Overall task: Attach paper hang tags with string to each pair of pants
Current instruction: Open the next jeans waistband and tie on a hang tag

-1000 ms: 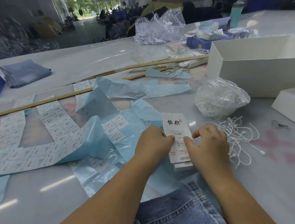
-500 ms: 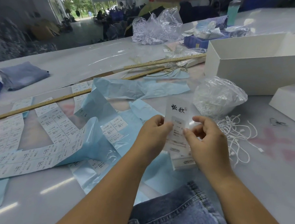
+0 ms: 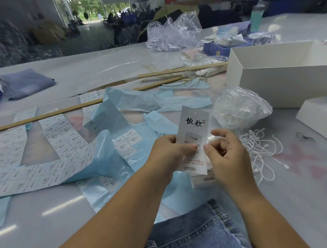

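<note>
The left hand [image 3: 170,152] pinches a white paper hang tag [image 3: 192,142] printed "1103#" by its left edge, lifted upright above the tabletop [image 3: 86,70]. The right hand [image 3: 227,154] has its fingers curled at the tag's right edge, thumb tip touching it. Beneath lies a stack of white tags [image 3: 203,179]. Loose white strings [image 3: 259,150] sprawl just right. Blue denim pants [image 3: 197,234] lie nearest. Pale blue backing sheets with white stickers [image 3: 45,156] spread left.
</note>
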`<state>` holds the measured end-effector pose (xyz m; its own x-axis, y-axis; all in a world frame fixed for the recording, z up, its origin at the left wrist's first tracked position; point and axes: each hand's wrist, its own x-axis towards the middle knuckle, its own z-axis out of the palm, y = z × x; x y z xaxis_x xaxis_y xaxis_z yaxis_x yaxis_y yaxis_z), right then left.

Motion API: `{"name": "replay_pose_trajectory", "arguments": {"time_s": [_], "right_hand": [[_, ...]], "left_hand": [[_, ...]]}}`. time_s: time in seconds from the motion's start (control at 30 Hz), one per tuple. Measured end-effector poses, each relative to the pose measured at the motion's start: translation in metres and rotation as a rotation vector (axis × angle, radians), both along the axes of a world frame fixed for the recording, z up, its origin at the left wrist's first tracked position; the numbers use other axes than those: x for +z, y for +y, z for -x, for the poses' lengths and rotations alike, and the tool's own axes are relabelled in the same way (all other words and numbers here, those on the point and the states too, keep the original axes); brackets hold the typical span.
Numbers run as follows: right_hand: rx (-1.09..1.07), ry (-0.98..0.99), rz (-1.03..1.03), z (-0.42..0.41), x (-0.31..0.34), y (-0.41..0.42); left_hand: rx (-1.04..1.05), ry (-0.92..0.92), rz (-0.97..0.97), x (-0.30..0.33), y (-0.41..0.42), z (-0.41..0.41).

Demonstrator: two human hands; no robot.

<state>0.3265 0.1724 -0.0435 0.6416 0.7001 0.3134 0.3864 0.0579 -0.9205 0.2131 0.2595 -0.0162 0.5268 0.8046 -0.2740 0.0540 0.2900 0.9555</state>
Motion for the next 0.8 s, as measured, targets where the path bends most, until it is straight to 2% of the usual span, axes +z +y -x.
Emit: {"name": "replay_pose_trajectory", "arguments": {"time_s": [0.17, 0.3, 0.37, 0.47, 0.57, 0.63, 0.7, 0.8], "right_hand": [[-0.001, 0.043, -0.01, 0.0, -0.001, 0.001], [-0.065, 0.034, 0.006, -0.004, -0.005, 0.004], [-0.104, 0.038, 0.029, -0.008, -0.006, 0.003], [-0.163, 0.051, 0.018, -0.017, -0.005, 0.002], [-0.178, 0.069, -0.018, -0.016, -0.003, 0.002], [-0.162, 0.061, -0.016, -0.013, -0.004, 0.002], [-0.146, 0.054, -0.008, -0.011, -0.005, 0.002], [-0.15, 0.035, 0.0, -0.011, -0.005, 0.002]], "left_hand": [[0.023, -0.027, 0.067, 0.0, -0.002, -0.001], [0.024, 0.039, 0.052, -0.002, 0.0, -0.001], [0.077, 0.136, 0.003, -0.001, 0.002, -0.001], [0.11, 0.411, -0.326, -0.004, 0.002, 0.0], [0.036, 0.752, -0.719, -0.009, -0.005, -0.003], [0.044, 0.858, -0.871, -0.008, -0.008, -0.004], [0.08, 0.814, -0.947, -0.008, -0.008, -0.004], [0.138, 0.49, -0.812, -0.004, -0.012, -0.007]]}}
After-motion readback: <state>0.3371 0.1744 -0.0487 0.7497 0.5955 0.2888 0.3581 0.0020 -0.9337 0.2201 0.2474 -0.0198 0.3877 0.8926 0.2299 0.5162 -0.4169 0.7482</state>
